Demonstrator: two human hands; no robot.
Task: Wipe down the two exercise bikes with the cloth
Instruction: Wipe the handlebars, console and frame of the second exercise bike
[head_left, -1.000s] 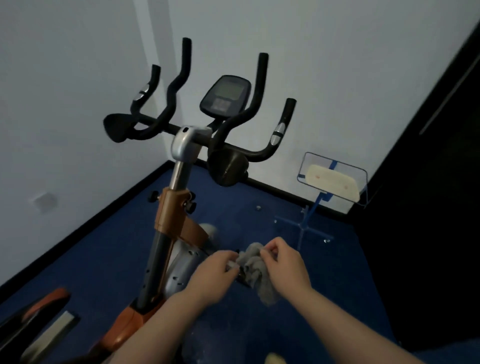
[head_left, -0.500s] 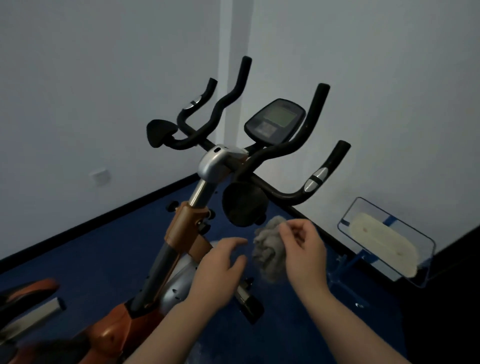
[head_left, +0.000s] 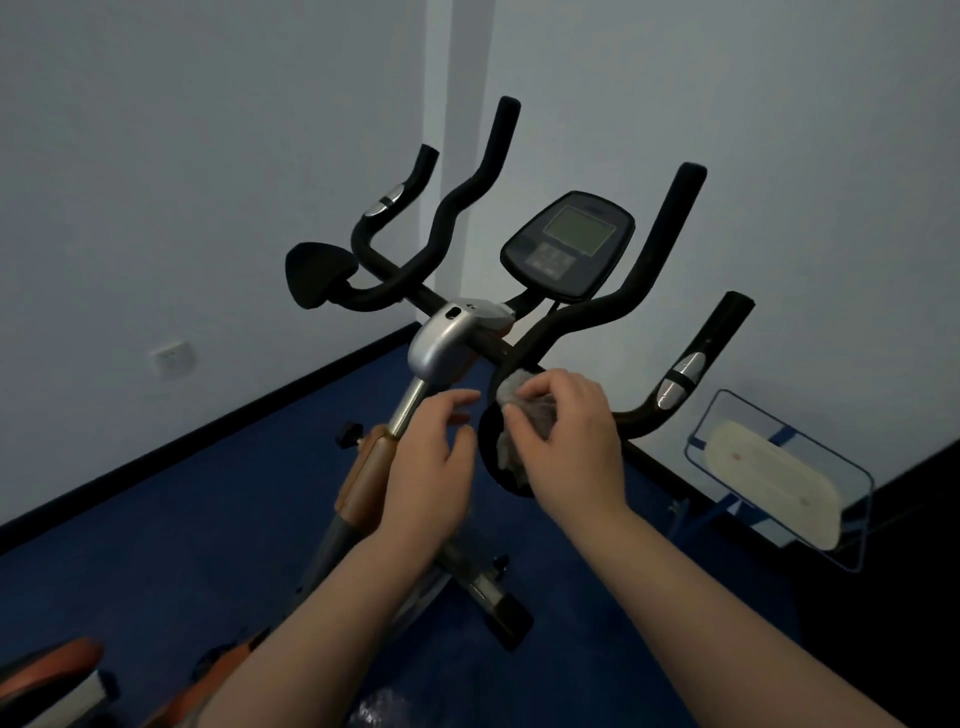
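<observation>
- Head view: my right hand (head_left: 563, 441) grips the crumpled grey cloth (head_left: 524, 415), pressed onto the round black elbow pad (head_left: 493, 452) of the exercise bike (head_left: 447, 338).
- My left hand (head_left: 434, 467) hovers slack, fingers parted, holding nothing, just beside the chrome stem (head_left: 408, 410).
- Risk, as I judge it: the bunched cloth skids off the pad's curved edge, leaving patches unwiped.
- Handlebars (head_left: 467, 208) look matte, foam-clad; the console (head_left: 569, 244) is smooth plastic.
- Only an orange part of a second bike (head_left: 47, 670) shows at lower left.

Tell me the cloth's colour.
Grey, seen in the head view: the cloth in the right hand.
</observation>
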